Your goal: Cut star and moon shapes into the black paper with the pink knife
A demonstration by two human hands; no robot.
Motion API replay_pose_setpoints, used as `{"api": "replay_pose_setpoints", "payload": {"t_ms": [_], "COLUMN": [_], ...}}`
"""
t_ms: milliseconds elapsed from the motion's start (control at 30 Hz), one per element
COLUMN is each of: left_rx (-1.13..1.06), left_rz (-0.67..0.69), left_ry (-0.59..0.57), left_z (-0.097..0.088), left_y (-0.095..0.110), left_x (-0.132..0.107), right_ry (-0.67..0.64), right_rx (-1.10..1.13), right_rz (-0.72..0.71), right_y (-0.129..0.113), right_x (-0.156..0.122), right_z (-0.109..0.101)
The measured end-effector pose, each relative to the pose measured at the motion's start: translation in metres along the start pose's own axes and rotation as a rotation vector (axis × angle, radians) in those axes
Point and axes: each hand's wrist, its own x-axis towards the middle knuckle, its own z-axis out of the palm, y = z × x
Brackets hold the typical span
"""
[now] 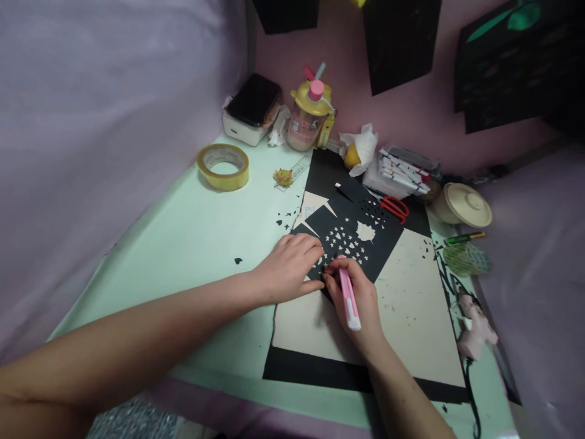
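My right hand (359, 299) is closed around a pink utility knife (348, 296), its tip end down at the lower edge of a black paper sheet (387, 235). Small stars, hearts and a leaf shape are cut out of that sheet, and pale backing shows through them. Flat on the sheet's left edge lies my left hand (295, 262), fingers stretched out and close to the knife tip. Beneath everything is a large whitish board (411, 317) resting on black card (315, 367). The blade itself is hidden by my fingers.
Tape roll (223, 183), leaf-shaped piece (283, 177) and black scraps (238, 260) lie to the left. Behind stand a phone (255, 99), a yellow-lidded cup (308, 116) and a box of markers (402, 171). Red scissors (395, 209), a lidded pot (464, 207) and a cable (473, 396) are right.
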Motion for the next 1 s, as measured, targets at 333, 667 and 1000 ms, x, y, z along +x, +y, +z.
{"api": "replay_pose_setpoints", "payload": {"t_ms": [333,667,1000], "left_rx": [0.004,0.008,-0.001], "left_rz": [-0.028,-0.018,-0.043], "left_ry": [0.026,0.037,0.012], "left_z": [0.002,0.004,0.003], "left_y": [0.003,0.001,0.001], "left_x": [0.000,0.000,0.000], "right_ry": [-0.020,-0.139,0.051], "right_rx": [-0.022,-0.162,-0.086], "right_rz": [0.019,-0.217,-0.246], "right_y": [-0.005,0.015,0.019], "right_x": [0.002,0.008,0.010], "right_z": [0.001,-0.004,0.005]}}
